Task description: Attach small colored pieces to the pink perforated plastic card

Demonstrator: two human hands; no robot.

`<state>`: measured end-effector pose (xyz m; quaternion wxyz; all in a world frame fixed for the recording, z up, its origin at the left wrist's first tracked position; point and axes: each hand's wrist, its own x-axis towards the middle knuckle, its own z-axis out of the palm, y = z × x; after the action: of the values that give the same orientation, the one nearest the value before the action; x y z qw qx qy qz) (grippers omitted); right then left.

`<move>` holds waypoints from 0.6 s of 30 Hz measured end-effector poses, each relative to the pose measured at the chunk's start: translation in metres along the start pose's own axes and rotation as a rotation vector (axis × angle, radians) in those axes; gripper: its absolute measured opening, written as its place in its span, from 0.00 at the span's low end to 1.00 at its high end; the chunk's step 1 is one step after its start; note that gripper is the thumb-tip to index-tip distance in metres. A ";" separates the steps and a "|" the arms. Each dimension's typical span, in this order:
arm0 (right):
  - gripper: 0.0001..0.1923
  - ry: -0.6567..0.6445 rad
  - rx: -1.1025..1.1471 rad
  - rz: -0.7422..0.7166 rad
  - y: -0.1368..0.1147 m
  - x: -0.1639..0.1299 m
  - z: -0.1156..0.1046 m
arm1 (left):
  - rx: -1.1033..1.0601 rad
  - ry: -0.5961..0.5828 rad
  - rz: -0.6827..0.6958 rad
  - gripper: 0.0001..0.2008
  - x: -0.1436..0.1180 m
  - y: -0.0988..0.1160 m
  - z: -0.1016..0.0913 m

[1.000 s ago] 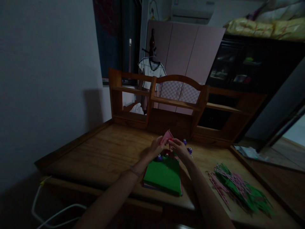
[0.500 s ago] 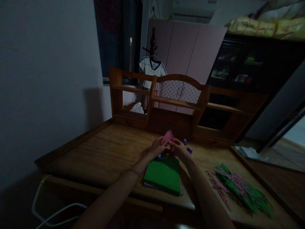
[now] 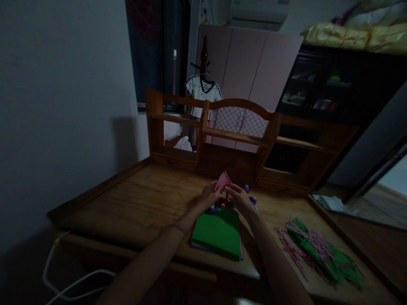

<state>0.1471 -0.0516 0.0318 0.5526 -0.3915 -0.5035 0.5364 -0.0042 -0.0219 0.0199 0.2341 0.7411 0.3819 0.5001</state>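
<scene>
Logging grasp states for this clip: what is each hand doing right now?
Left hand: closed on the pink paper.
Right hand: closed on the same pink paper, pinching its lower edge.

Both forearms are showing bare from the bottom edge of the view up to the hands; no sleeve is reaching into sight on either one. The left hand (image 3: 208, 195) is wearing nothing on its fingers that the dim light lets one make out, and the right hand (image 3: 241, 198) is likewise showing no ring or glove. Around the left wrist a thin bracelet (image 3: 179, 227) is sitting, a slim pale band, catching a little light along its curve; whether it is cord, chain or beads is too small to tell. The right wrist is carrying no band.
</scene>
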 end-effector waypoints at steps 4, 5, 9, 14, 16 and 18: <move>0.19 0.002 -0.007 -0.006 0.003 0.003 -0.003 | 0.003 0.025 -0.032 0.19 0.001 -0.001 0.001; 0.19 0.002 0.009 -0.006 0.004 0.003 -0.003 | 0.007 0.027 -0.038 0.19 0.001 -0.001 0.001; 0.19 -0.003 0.073 -0.010 0.006 0.004 -0.003 | 0.016 0.007 -0.054 0.19 0.001 -0.001 0.002; 0.17 -0.007 0.034 0.003 0.003 0.003 -0.003 | 0.039 -0.005 -0.045 0.19 0.000 -0.002 0.003; 0.17 -0.018 0.021 0.008 0.003 0.003 -0.003 | 0.041 -0.010 -0.032 0.19 0.000 -0.002 0.002; 0.17 -0.028 0.018 0.017 0.003 0.003 -0.003 | 0.042 -0.024 -0.020 0.19 0.001 -0.002 0.002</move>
<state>0.1492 -0.0482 0.0287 0.5444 -0.3831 -0.5032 0.5510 -0.0034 -0.0199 0.0178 0.2278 0.7480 0.3968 0.4808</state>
